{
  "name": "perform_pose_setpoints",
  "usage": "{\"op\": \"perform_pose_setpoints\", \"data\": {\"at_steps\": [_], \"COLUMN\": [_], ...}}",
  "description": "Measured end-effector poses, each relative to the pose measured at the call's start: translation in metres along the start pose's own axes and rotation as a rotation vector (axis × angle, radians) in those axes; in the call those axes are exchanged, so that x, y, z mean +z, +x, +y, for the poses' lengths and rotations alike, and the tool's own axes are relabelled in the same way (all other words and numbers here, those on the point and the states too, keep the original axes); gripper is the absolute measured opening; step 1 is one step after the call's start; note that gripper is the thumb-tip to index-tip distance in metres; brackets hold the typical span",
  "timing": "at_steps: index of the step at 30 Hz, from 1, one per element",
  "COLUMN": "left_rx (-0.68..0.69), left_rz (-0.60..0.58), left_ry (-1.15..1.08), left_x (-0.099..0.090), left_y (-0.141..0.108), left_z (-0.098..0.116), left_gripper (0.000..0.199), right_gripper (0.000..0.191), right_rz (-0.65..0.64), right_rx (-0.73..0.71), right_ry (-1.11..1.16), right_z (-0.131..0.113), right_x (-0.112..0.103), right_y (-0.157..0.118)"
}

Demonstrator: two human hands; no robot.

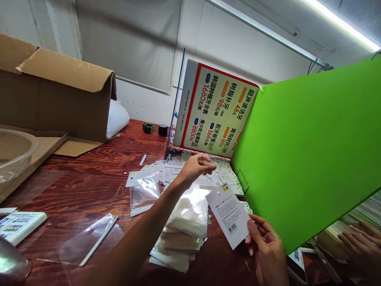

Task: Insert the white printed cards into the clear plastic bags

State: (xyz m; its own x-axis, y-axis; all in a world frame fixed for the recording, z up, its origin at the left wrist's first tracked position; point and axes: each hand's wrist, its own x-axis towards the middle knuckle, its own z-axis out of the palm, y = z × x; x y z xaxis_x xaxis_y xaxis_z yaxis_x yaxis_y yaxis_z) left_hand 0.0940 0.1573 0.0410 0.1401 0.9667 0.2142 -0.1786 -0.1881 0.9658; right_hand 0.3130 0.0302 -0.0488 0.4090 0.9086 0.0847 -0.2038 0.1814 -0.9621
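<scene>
My right hand point(266, 248) grips a white printed card point(228, 216) by its lower right edge, thumb on the printed face. The card has a barcode, a small hole and a yellow mark near its top. Above a spread of cards in clear bags point(174, 171), my left hand point(198, 170) has its fingers bent in towards the thumb. Whatever those fingers hold, if anything, is too small to make out. Beneath my left forearm, a stack of clear plastic bags point(181, 238) lies on the dark red wooden table point(119, 174).
A green board point(309, 147) and a price-list board point(217, 111) stand behind the cards. Another person's hand point(361, 242) shows at the right. On the left are a cardboard box point(59, 99), a clear round tub point(18, 151) and a loose bag with a white strip point(92, 238).
</scene>
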Motion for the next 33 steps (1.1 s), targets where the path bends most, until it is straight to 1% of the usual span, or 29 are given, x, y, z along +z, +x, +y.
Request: {"op": "perform_pose_setpoints", "data": {"at_steps": [4,7,10,12,15,18,22,24,26,30,33], "left_rx": [-0.053,-0.092,-0.083,-0.079,-0.078,-0.056,-0.058,-0.042,-0.033,-0.012,-0.001], "left_rz": [-0.058,-0.127,-0.198,-0.217,-0.206,-0.189,-0.156,-0.174,-0.233,-0.398,-0.491], "left_ry": [-0.016,-0.03,-0.027,-0.026,-0.043,-0.049,-0.045,-0.037,-0.048,-0.078,-0.043], "left_x": [0.002,0.006,0.012,0.016,0.02,0.021,0.02,0.021,0.023,0.026,0.026], "left_y": [0.001,0.002,0.001,0.0,-0.001,-0.003,-0.005,-0.005,-0.004,-0.003,-0.005], "left_z": [-0.003,-0.008,-0.013,-0.016,-0.019,-0.016,-0.01,-0.011,-0.015,-0.026,-0.028], "left_gripper": [0.028,0.029,0.026,0.026,0.025,0.019,0.02,0.023,0.025,0.029,0.031], "right_gripper": [0.056,0.055,0.055,0.057,0.056,0.056,0.057,0.056,0.054,0.057,0.06], "right_rz": [0.067,0.098,0.122,0.146,0.168,0.162,0.19,0.198,0.169,0.045,0.057], "right_rx": [0.022,0.031,0.026,0.034,0.053,0.056,0.019,-0.019,-0.056,-0.129,-0.21], "right_ry": [0.03,0.041,0.05,0.064,0.098,0.124,0.116,0.112,0.099,0.048,-0.037], "right_z": [-0.009,-0.014,-0.015,-0.014,-0.013,-0.013,-0.011,-0.01,-0.01,-0.008,-0.006], "right_x": [0.01,0.015,0.02,0.023,0.027,0.028,0.029,0.031,0.035,0.039,0.038], "right_y": [-0.002,0.0,0.002,0.003,0.002,-0.001,-0.007,-0.01,-0.012,-0.015,-0.015]}}
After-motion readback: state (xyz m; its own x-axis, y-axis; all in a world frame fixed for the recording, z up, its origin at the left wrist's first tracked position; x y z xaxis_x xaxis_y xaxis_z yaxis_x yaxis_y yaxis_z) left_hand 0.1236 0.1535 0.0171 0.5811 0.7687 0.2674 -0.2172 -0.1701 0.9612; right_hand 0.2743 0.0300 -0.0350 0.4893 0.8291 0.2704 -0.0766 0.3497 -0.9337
